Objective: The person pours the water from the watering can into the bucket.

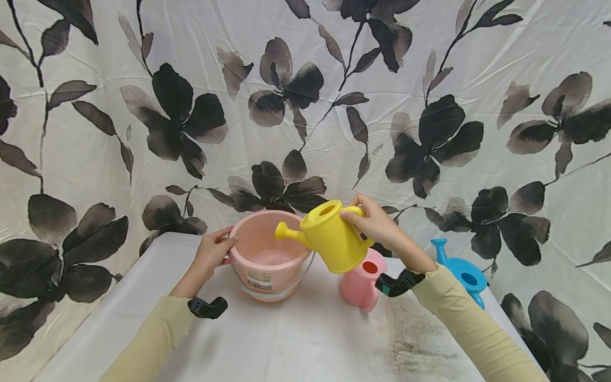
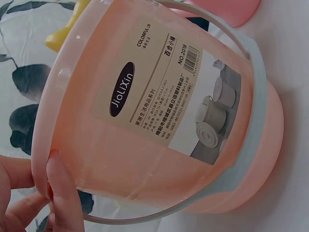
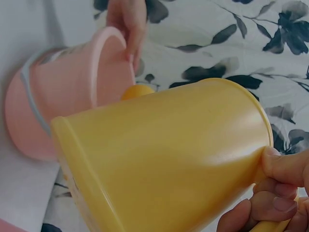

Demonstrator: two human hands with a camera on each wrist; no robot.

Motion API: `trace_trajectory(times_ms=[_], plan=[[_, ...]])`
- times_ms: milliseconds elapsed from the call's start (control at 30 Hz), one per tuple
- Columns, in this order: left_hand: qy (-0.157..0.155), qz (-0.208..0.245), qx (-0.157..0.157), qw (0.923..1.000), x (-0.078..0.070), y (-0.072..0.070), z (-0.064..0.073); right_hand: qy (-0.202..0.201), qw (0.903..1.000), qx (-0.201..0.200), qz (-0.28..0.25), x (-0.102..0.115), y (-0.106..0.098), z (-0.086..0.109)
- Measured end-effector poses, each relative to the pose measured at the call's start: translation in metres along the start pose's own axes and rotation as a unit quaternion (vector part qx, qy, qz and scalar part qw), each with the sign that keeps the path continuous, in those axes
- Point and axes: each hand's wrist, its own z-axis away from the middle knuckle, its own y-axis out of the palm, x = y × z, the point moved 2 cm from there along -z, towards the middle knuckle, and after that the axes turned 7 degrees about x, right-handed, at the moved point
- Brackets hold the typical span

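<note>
A pink bucket point(image 1: 267, 276) with a grey handle and a paper label stands on the white-covered table. My left hand point(image 1: 213, 253) pinches its rim on the left side, thumb outside, as the left wrist view shows. My right hand point(image 1: 377, 220) grips the handle of a yellow watering can point(image 1: 336, 244). The can is held up and tilted, its spout point(image 1: 288, 232) over the bucket's opening. Whether water runs from it I cannot tell. Below the yellow can, a pink watering can point(image 1: 355, 284) stands on the table.
A blue watering can point(image 1: 465, 273) is at the table's right edge, behind my right forearm. Brownish stains point(image 1: 415, 334) mark the white cover point(image 1: 286, 345) at the front right. A floral cloth point(image 1: 334, 132) hangs behind the table.
</note>
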Motion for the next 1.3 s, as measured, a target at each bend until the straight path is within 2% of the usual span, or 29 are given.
trace_trajectory(times_ms=[800, 1300], plan=[[-0.012, -0.003, -0.01, 0.9999, -0.003, 0.004, -0.001, -0.008, 0.9994, 0.025, -0.023, 0.001, -0.004, -0.01], [-0.008, -0.003, -0.007, 0.9999, -0.001, 0.003, -0.002, -0.014, 0.9996, 0.019, -0.015, 0.005, -0.002, -0.009]])
